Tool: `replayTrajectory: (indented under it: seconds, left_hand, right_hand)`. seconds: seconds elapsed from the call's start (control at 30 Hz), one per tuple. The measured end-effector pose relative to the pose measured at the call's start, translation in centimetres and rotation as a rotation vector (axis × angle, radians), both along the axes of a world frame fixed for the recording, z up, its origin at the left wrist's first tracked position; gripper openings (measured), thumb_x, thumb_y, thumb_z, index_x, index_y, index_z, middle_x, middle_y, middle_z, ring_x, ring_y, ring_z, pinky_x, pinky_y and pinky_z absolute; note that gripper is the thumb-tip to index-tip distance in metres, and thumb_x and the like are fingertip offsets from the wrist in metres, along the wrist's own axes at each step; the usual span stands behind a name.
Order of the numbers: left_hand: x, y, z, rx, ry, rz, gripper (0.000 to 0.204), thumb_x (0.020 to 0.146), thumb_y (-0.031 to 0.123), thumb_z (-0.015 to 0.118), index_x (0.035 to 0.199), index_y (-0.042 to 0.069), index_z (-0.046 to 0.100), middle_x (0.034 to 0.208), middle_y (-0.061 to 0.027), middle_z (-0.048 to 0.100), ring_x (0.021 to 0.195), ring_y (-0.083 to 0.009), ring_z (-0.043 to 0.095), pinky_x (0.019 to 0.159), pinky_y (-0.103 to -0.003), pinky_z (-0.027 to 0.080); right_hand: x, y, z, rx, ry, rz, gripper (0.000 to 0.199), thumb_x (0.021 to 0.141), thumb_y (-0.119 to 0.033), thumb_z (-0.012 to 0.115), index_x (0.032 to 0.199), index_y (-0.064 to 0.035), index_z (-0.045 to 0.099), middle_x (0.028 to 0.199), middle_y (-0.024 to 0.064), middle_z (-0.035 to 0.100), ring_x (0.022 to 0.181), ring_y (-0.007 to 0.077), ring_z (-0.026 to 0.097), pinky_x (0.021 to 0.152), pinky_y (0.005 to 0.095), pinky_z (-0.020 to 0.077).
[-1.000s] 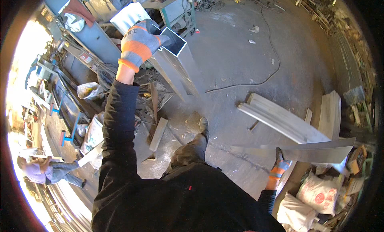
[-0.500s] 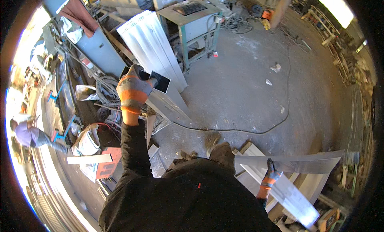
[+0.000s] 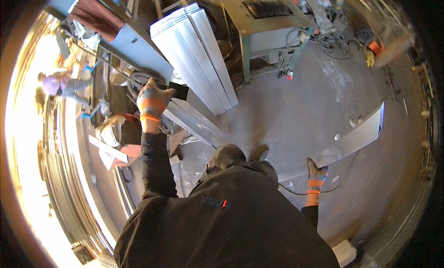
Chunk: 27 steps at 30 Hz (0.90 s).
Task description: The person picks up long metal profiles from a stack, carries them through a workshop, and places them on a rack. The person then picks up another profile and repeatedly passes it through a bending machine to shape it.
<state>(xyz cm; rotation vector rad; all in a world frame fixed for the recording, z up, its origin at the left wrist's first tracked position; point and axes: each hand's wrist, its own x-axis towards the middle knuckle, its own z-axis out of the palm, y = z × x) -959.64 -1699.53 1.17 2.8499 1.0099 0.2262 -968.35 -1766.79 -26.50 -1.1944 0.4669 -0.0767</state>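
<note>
I hold one long folded sheet-metal panel (image 3: 356, 136) across my body. My left hand (image 3: 152, 101), in a grey and orange glove, grips its upper end (image 3: 194, 120) near a dark square end face. My right hand (image 3: 316, 172), gloved the same way, grips the panel lower down, and the far end juts out to the right above the concrete floor (image 3: 296, 106). My dark jacket hides the middle of the panel.
A stack of white ribbed panels (image 3: 199, 55) leans by a green metal work table (image 3: 268, 23) with cables beside it. Another person (image 3: 60, 85) stands far left in bright light. Scrap pieces and a red item (image 3: 125, 150) lie at lower left.
The view has swung, bringing the white panel stack and green table closer. My left hand sits lower in view, and the panel's right end now points up to the right.
</note>
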Motion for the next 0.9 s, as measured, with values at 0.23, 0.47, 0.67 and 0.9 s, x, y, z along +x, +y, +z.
replayTrajectory:
  seconds: [0.23,0.47,0.67,0.9]
  left_hand:
    - [12.3,5.2,-4.2,0.008,-0.106,0.011,0.073,0.081,0.054,0.092,0.126,-0.001,0.075,0.116,-0.0307,0.081,0.115,-0.0457,0.078,0.099,-0.052,0.062]
    - [33.6,17.5,-6.4,-0.117,0.082,0.254,0.08,0.087,0.061,0.085,0.136,-0.001,0.074,0.133,-0.0284,0.079,0.128,-0.0425,0.077,0.11,-0.047,0.059]
    - [45.7,28.2,-11.8,-0.181,0.128,0.341,0.117,0.089,0.063,0.079,0.169,-0.01,0.036,0.154,-0.0288,0.068,0.143,-0.0428,0.068,0.122,-0.047,0.052]
    - [47.3,38.7,-19.4,-0.187,0.249,0.129,0.107,0.093,0.07,0.079,0.155,-0.013,0.053,0.146,-0.0377,0.068,0.137,-0.0498,0.068,0.116,-0.052,0.054]
  right_hand:
    - [19.8,0.4,0.4,-0.265,0.018,0.244,0.067,0.082,-0.019,0.102,0.133,0.0047,0.066,0.128,0.0172,0.076,0.115,0.0274,0.07,0.11,0.0549,0.0594]
    - [34.3,8.2,0.3,-0.968,-0.028,0.299,0.079,0.073,-0.036,0.108,0.128,0.0024,0.067,0.125,0.0123,0.076,0.112,0.0225,0.068,0.102,0.0437,0.0566]
    - [42.5,13.2,0.7,-0.867,-0.037,0.412,0.04,0.079,-0.018,0.102,0.105,-0.0007,0.077,0.106,0.0042,0.08,0.104,0.0183,0.07,0.098,0.0415,0.057]
    - [47.7,19.5,2.9,-0.878,0.046,0.517,0.034,0.079,-0.014,0.103,0.102,-0.0064,0.079,0.106,0.0032,0.083,0.099,0.0176,0.075,0.09,0.0401,0.0583]
